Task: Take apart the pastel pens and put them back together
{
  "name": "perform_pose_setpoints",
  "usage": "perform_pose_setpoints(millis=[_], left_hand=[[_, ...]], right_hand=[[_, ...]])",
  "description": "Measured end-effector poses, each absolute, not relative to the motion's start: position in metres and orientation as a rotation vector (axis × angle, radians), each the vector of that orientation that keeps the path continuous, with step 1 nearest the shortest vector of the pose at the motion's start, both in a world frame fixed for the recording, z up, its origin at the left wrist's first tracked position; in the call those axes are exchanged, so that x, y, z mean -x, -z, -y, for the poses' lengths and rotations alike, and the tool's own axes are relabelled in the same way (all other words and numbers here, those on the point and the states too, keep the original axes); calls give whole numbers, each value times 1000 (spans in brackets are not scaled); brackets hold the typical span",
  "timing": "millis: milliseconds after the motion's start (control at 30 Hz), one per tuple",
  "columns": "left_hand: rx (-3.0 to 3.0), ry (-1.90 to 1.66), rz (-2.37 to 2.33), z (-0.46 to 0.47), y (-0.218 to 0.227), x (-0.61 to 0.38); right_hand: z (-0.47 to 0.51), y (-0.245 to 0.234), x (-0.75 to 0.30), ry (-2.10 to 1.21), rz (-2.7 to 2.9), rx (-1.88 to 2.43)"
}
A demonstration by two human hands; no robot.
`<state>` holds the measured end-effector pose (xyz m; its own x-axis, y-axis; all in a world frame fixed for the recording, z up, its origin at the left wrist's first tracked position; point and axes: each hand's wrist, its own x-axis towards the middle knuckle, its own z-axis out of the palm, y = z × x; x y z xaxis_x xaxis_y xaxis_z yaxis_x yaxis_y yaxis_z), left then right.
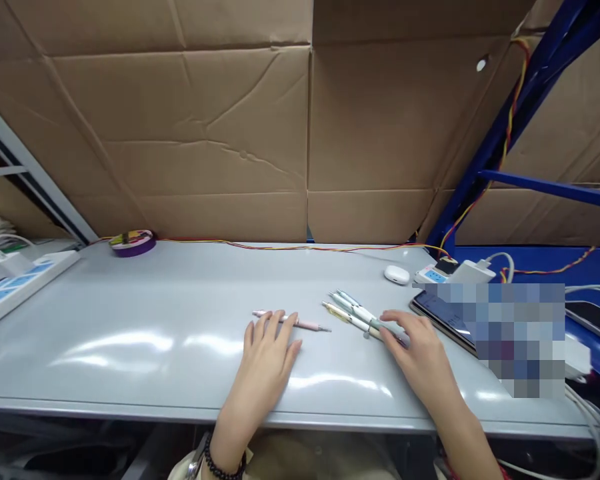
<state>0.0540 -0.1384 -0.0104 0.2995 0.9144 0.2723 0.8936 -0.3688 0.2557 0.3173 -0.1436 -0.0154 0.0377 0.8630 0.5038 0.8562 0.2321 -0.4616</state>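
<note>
A slim pink pen (307, 325) lies crosswise on the grey table. My left hand (265, 360) rests over it, palm down and fingers spread, covering part of its barrel. To the right, several pens with white, pale green and yellowish barrels (353, 313) lie fanned out, tips pointing to the upper left. My right hand (420, 353) has its thumb and fingers on either side of their near ends, holding them against the table. The far ends of these pens are in plain sight; the near ends are partly hidden by my fingers.
A phone (443, 320) lies right of my right hand, beside a blurred patch. Behind are a white earbud case (397, 275) and a charger in a power strip (430, 275). A purple tape roll (133, 244) and another power strip (27, 283) are left. Cardboard (205, 133) lines the back.
</note>
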Motion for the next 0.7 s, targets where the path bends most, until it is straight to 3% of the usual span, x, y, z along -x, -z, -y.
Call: perform_pose_setpoints(millis=[333, 700], left_hand=[[-2350, -637, -1601, 141, 3, -55], [-2280, -687, -1539, 147, -5, -55]], right_hand=[[144, 18, -311, 5, 2002, 1528], [161, 2, -276, -447, 1792, 1485]])
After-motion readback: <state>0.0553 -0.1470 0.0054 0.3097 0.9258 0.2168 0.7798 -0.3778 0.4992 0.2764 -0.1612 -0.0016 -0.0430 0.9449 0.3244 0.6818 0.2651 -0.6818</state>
